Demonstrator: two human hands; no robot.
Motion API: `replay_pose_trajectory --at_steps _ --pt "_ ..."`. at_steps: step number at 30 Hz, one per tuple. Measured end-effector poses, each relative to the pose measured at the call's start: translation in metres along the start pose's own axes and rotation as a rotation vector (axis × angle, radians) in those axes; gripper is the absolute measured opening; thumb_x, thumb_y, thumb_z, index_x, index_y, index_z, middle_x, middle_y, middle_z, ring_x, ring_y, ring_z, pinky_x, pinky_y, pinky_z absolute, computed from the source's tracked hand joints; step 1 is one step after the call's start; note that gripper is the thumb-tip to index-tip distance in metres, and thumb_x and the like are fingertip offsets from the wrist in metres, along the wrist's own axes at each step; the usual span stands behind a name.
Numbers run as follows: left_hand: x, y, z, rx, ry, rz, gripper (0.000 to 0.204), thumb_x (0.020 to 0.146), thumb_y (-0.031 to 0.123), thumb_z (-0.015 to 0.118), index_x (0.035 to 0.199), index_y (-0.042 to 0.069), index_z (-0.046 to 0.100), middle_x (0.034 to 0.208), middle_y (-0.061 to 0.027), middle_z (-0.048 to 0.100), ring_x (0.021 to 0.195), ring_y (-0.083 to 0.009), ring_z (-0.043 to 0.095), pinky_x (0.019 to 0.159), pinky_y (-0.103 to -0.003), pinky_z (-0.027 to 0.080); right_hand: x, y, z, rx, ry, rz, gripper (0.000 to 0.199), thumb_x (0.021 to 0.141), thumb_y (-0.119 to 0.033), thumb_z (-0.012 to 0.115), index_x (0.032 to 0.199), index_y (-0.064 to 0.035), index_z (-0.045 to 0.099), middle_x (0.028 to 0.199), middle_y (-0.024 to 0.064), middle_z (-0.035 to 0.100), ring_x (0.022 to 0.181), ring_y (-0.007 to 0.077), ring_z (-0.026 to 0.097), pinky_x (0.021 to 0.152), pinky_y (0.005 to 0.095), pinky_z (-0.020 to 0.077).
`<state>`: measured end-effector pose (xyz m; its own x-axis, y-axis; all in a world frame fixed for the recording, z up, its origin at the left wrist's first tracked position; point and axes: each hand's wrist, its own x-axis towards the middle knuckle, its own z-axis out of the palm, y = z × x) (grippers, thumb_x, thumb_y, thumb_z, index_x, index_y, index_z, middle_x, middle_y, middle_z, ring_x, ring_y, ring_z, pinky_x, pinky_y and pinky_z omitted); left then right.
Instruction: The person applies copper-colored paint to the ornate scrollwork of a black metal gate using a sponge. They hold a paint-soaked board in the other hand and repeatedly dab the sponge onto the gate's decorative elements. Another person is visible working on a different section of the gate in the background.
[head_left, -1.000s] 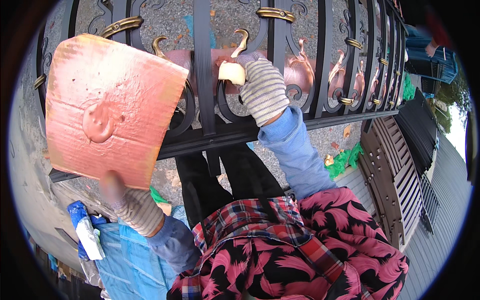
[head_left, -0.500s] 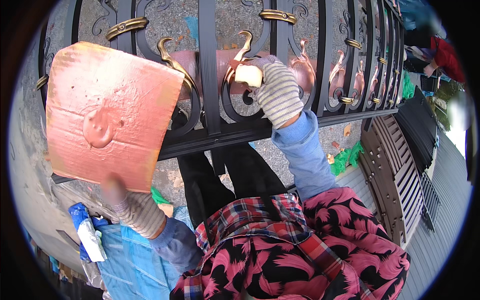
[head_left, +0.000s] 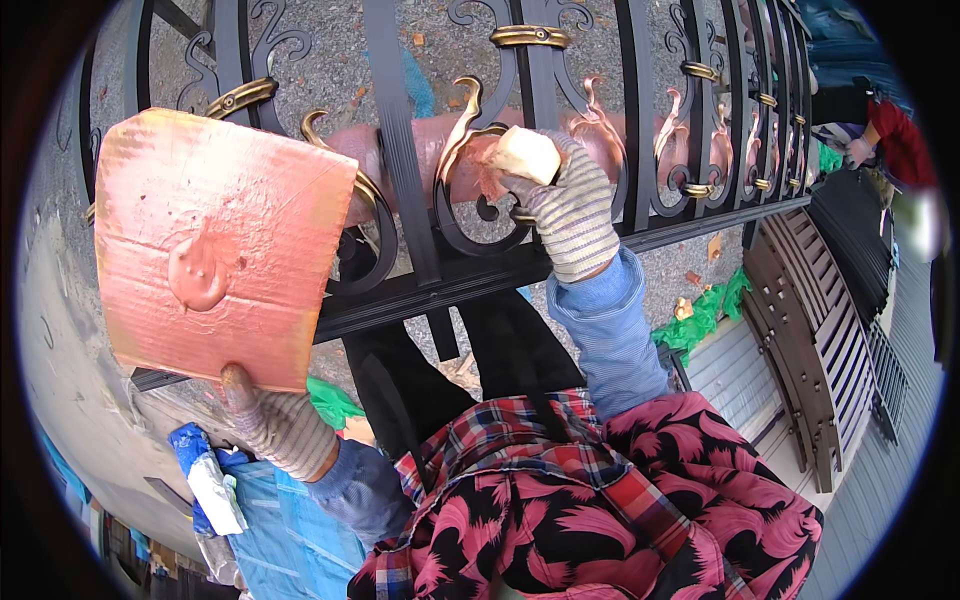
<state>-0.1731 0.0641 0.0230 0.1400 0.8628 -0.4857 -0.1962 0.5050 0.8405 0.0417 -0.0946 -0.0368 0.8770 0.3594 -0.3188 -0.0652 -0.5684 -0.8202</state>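
Note:
My left hand [head_left: 268, 415], in a striped knit glove, grips the lower edge of a cardboard sheet [head_left: 225, 330] with its thumb on top. Coppery pink paint covers the sheet, and a thick wet blob [head_left: 198, 275] sits near its middle. In my right hand [head_left: 575, 205], gloved the same way, is a pale sponge [head_left: 528, 155] with pink-stained edges. It is beside a gold leaf-shaped ornament [head_left: 462, 130] on the black metal railing [head_left: 400, 130]; whether they touch I cannot tell. Farther right, a leaf ornament [head_left: 597, 125] is coppery pink.
Gold bands [head_left: 530, 37] wrap the railing's bars. A pink roll [head_left: 350, 150] lies behind the bars on gravelly ground. Brown slatted panels [head_left: 800, 350] lie at the right, near green plastic [head_left: 700, 315]. Blue sheeting [head_left: 285, 515] is at the lower left. Another person's red sleeve [head_left: 900, 145] shows far right.
The sponge has tilted and shifted slightly right in my right hand's grip. The view has swung a little, and the cardboard sits slightly lower. Both hands keep their hold.

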Motion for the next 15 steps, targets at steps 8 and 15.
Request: replay_pose_trajectory --at_steps 8,15 --pt "0.033 0.011 0.022 -0.051 -0.174 -0.044 0.055 0.078 0.016 0.059 0.124 0.001 0.033 0.122 -0.0094 0.042 0.111 -0.0216 0.04 0.097 -0.037 0.029 0.027 -0.026 0.016 -0.195 0.163 -0.151 0.043 0.061 -0.01 0.074 0.097 0.0036 0.054 0.089 0.0113 0.058 0.079 0.0168 0.058 0.069 0.0266 0.0479" --pt "0.078 0.037 0.025 0.026 -0.248 -0.133 0.056 0.079 0.019 0.058 0.124 -0.001 0.032 0.124 -0.0103 0.04 0.112 -0.0224 0.039 0.097 -0.036 0.029 0.072 -0.024 0.051 -0.807 0.194 -0.085 0.023 0.067 -0.021 0.066 0.082 -0.0044 0.06 0.081 0.0132 0.059 0.075 0.0274 0.059 0.067 0.0348 0.0478"
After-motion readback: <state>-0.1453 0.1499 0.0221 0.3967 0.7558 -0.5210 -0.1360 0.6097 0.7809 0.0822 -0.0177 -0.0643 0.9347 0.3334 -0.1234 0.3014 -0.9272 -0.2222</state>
